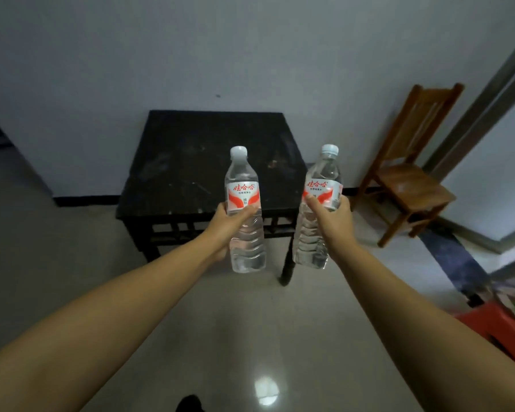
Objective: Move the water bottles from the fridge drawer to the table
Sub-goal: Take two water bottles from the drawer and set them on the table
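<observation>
Both hands hold water bottles upright before the black table (191,150).
Left hand (226,226) wraps left bottle (244,209), right hand (330,224) wraps right bottle (318,209); most fingers hidden behind bottles.

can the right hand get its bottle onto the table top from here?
Probably yes. The right hand grips its bottle upright in the air before the black table, near its right corner. Nothing blocks the way; the wooden chair stands off to the right.

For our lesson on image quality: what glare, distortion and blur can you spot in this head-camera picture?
Head view: a bright glare spot on the glossy floor; wide-angle bending tilts the door frame and wooden chair; dim, soft lighting; the black table looks grainy; bottle labels stay fairly sharp.
</observation>
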Available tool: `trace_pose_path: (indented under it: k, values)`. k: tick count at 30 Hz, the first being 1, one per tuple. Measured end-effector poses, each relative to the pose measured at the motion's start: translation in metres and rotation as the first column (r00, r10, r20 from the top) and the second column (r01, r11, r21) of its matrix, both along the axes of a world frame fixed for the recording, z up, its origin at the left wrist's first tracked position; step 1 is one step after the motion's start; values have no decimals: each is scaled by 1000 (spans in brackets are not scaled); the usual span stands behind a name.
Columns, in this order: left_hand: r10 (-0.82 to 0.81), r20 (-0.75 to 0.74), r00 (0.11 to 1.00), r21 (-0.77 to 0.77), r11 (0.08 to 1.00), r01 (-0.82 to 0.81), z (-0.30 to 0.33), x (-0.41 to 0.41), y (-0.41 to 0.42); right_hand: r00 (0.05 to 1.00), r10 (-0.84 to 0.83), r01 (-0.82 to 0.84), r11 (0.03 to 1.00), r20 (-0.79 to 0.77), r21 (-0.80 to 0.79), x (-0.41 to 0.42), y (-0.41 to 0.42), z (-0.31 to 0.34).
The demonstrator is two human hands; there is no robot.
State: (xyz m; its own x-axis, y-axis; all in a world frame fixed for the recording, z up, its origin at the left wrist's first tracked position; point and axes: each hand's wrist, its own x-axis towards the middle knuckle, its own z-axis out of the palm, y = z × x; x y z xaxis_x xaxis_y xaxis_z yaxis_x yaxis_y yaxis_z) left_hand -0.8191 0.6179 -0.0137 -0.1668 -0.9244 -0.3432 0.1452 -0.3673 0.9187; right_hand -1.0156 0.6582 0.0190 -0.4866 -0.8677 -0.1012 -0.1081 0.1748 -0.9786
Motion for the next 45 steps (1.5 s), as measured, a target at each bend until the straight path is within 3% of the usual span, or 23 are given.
trace_pose_path:
  k: [7,16,25,33,39,45]
  values:
    - [72,60,996,-28,997,-70,-17,104,-71,987,153,-154,988,-44,-23,99,-95,-16]
    - [32,101,994,9,999,-33,-21,195,-188,988,138,-140,990,65,19,195,-207,-30]
    - [51,185,981,38,998,-59,-36,205,-299,981,193,-193,980,16,47,204,-327,-46]
    - [129,330,935,3,990,-138,-41,195,-446,928,372,-366,922,-26,129,190,-503,-59]
    - [100,269,958,-12,995,-101,-44,205,-540,913,407,-401,905,-14,141,196,-612,-60]
    - [111,346,932,-28,994,-108,-66,235,-632,902,430,-418,891,-33,176,219,-695,-77]
